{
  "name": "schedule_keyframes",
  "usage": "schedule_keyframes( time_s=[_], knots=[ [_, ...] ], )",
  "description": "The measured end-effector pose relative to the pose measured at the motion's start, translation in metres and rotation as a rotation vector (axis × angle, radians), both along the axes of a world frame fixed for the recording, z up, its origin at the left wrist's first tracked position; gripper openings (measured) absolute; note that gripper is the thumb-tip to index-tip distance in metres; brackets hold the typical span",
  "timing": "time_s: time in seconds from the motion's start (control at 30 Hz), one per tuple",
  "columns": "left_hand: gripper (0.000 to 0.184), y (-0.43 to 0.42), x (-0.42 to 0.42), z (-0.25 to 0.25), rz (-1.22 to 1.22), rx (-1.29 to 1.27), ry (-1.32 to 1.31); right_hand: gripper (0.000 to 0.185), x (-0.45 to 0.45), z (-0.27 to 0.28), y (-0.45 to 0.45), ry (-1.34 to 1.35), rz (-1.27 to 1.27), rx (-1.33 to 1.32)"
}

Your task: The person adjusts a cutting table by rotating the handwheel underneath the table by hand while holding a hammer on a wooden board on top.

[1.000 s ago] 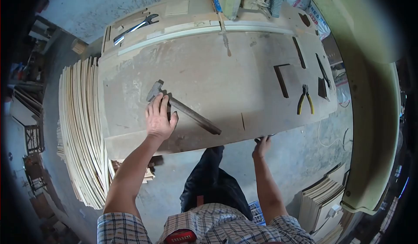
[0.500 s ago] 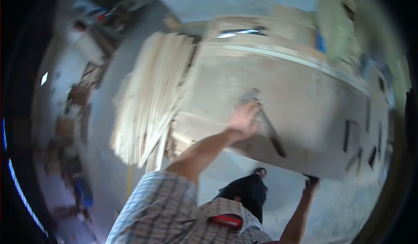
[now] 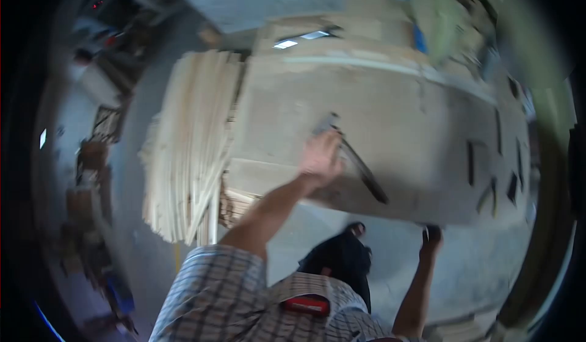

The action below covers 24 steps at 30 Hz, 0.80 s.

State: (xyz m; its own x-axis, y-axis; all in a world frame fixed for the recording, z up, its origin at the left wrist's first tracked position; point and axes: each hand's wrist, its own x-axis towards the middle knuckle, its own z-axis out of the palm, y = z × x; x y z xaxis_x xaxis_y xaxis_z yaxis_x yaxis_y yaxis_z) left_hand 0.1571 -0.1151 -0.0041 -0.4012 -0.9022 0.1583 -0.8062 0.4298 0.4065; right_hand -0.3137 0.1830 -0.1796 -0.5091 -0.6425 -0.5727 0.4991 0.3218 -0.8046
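A hammer lies on the brown workbench, its head up and left, its dark handle slanting down to the right. My left hand rests beside and partly over the hammer's head end, fingers spread. At the bench's front edge, my right hand is closed around a small dark object, which is blurred and partly hidden by the fingers.
Pale wood strips are stacked left of the bench. Yellow-handled pliers and a dark L-shaped piece lie at the bench's right. A large wrench lies at the back. A green machine frame stands at the right.
The head view has swung left, so the bench appears farther right and tilted. My left hand remains by the hammer's head, and my right hand remains at the front edge.
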Motion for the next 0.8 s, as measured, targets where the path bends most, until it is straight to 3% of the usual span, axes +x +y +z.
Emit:
schedule_keyframes(
  time_s=[0.07,0.1,0.17,0.23,0.3,0.33,0.37,0.5,0.53,0.57,0.63,0.67,0.7,0.77,0.8],
  knots=[
    [0.074,0.001,-0.002,-0.006,-0.001,-0.024,-0.026,0.034,-0.012,0.005,-0.006,-0.231,-0.206,0.101],
    [0.075,0.003,-0.002,-0.005,-0.011,-0.044,-0.028,0.036,-0.017,-0.025,0.003,0.063,0.055,0.150],
    [0.076,0.004,-0.007,-0.004,-0.032,-0.066,-0.010,0.037,0.050,0.061,-0.049,0.122,-0.222,0.300],
    [0.076,0.005,-0.006,-0.010,0.016,-0.084,-0.145,0.041,0.068,0.029,-0.046,0.185,-0.257,0.089],
    [0.076,0.003,-0.007,-0.017,0.006,-0.091,-0.138,0.046,0.094,-0.008,-0.045,0.394,-0.221,0.198],
    [0.075,0.004,-0.004,-0.012,0.004,-0.092,-0.126,0.048,0.102,-0.063,-0.022,0.636,-0.154,0.156],
    [0.075,0.007,-0.005,-0.011,0.000,-0.092,-0.122,0.050,0.101,-0.080,-0.011,1.483,0.097,0.108],
    [0.078,0.004,-0.002,-0.009,0.000,-0.052,-0.187,0.031,0.061,-0.070,-0.017,0.520,0.317,0.318],
    [0.077,0.005,-0.001,-0.011,0.005,-0.052,-0.179,0.019,0.071,-0.013,-0.030,0.295,0.174,0.252],
    [0.077,0.004,-0.003,-0.013,0.015,-0.058,-0.164,0.019,0.062,0.015,-0.029,0.308,0.179,0.256],
    [0.077,0.004,-0.006,-0.008,0.034,-0.011,-0.154,0.021,0.042,0.045,-0.029,-0.047,-0.100,0.081],
    [0.077,0.002,-0.006,-0.009,0.026,-0.031,-0.152,0.035,0.034,0.054,-0.029,-0.135,-0.084,0.073],
    [0.077,0.004,-0.003,-0.009,0.012,-0.043,-0.157,0.035,0.036,0.055,-0.032,-0.140,-0.084,0.078],
    [0.078,0.006,-0.002,-0.010,0.002,-0.056,-0.149,0.045,0.039,0.053,-0.048,0.018,-0.150,0.286],
    [0.079,0.004,-0.003,-0.010,-0.005,-0.074,-0.134,0.049,0.050,0.052,-0.048,0.106,-0.127,0.179]
  ],
)
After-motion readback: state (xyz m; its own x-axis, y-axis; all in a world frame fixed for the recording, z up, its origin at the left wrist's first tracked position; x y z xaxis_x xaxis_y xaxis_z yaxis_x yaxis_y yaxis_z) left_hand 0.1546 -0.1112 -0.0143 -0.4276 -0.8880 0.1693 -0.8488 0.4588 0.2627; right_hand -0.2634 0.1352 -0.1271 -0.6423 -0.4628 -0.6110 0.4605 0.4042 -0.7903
